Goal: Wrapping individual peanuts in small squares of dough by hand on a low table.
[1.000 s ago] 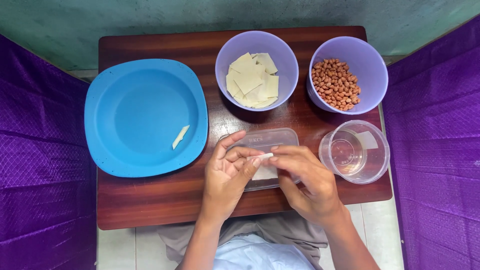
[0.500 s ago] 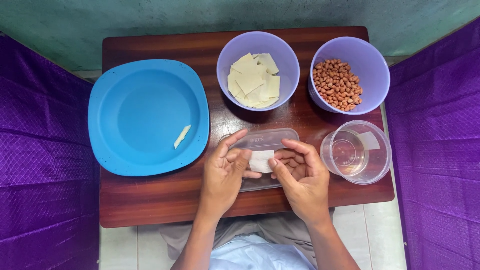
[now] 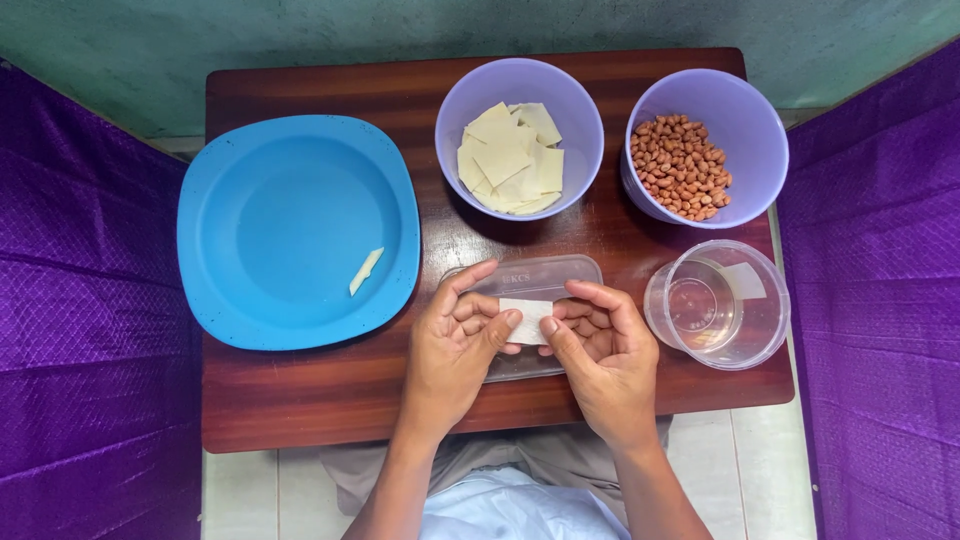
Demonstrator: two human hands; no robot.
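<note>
I see both hands meeting over the clear lid (image 3: 545, 275) at six o'clock on the table (image 3: 300, 400), pinching one pale wrapper (image 3: 527, 318) between them. The left hand (image 3: 455, 350) closes its thumb and fingers on the wrapper's nine o'clock edge, the right hand (image 3: 600, 355) on its three o'clock edge, so both are equally near. The wrapper's long axis runs nine to three. Its underside and whatever it may enclose are hidden by curled fingers.

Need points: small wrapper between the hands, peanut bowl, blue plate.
small wrapper (image 3: 526, 320), head view, its pale middle between the thumbs.
peanut bowl (image 3: 748, 120), head view, bare inner wall.
blue plate (image 3: 290, 220), head view, bare centre.
</note>
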